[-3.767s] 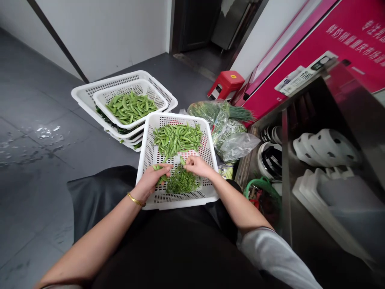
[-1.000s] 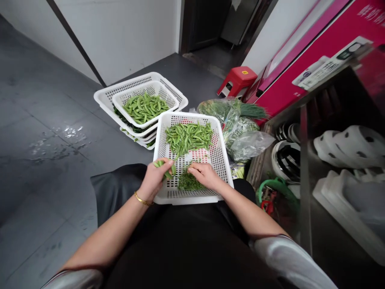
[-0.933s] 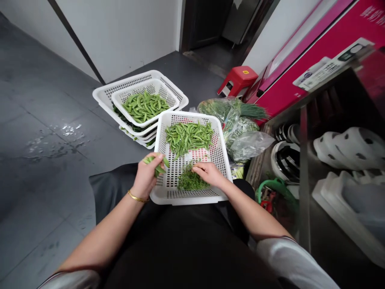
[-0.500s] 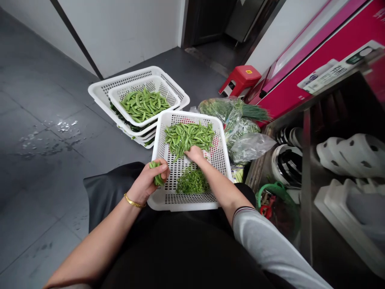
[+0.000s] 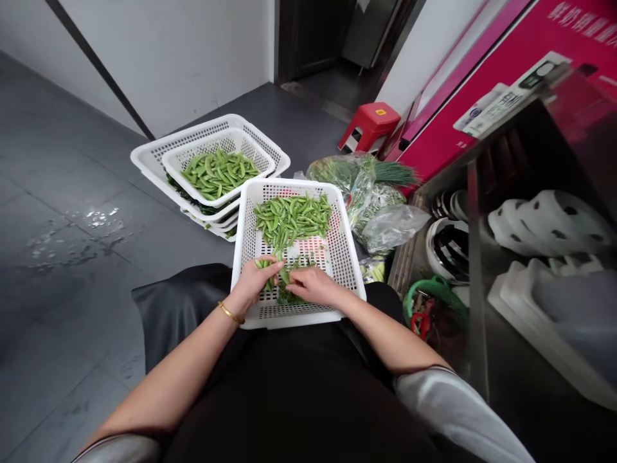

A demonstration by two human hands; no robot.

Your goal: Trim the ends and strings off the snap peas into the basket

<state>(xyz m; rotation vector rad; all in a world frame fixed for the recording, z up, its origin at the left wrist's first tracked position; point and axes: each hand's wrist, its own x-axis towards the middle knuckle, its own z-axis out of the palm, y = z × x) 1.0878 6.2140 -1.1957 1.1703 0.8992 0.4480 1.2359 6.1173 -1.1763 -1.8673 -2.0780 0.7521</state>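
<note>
My left hand (image 5: 253,281) is closed around a small bunch of green pea pods (image 5: 264,263), low over the white perforated basket (image 5: 355,270) on my lap. Close beside it, my right hand (image 5: 313,285) pinches the end of a pea pod (image 5: 284,276) that sits between the two hands. A loose pile of pea pods (image 5: 294,215) covers the far half of the basket. Beneath my right hand lies a heap of thin green trimmings (image 5: 286,298), partly hidden by the fingers.
Stacked white baskets (image 5: 144,154) stand ahead on the left, the top one holding more pea pods (image 5: 219,172). Bagged greens (image 5: 371,199) and a red stool (image 5: 369,125) are ahead right. A green basket (image 5: 436,289) and metal shelf (image 5: 477,270) flank my right side. Wet patches mark the floor.
My right hand has come back from the pod pile to my left hand and now pinches a pod. My left hand has moved in over the basket. The view has shifted slightly.
</note>
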